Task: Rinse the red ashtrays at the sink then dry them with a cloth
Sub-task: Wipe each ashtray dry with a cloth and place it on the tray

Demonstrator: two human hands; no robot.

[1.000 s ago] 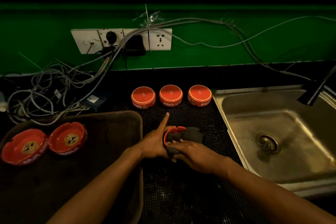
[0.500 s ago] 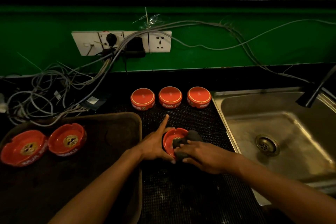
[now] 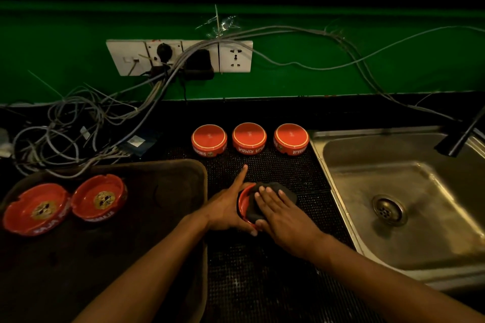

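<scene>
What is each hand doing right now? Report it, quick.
Left hand: grips the red ashtray, index finger pointing out.
Right hand: open, flat fingers pressing the dark cloth into the ashtray.

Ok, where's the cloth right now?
Head view, centre: the cloth is pressed into an ashtray by the right hand, over the black mat left of the sink.

You could read white lettering, upside down to you, on the sides of the three overturned ashtrays in the back row: "SIMBA" on the left ashtray (image 3: 209, 140), "RIMBA" with more letters beside it on the middle ashtray (image 3: 249, 138), and what looked like "RAJA" on the right ashtray (image 3: 291, 139). The upright ashtray at far left (image 3: 35, 208) showed "RAJA" on its wall; the lettering on the upright ashtray beside it (image 3: 99, 197) was too dim to read.
</scene>
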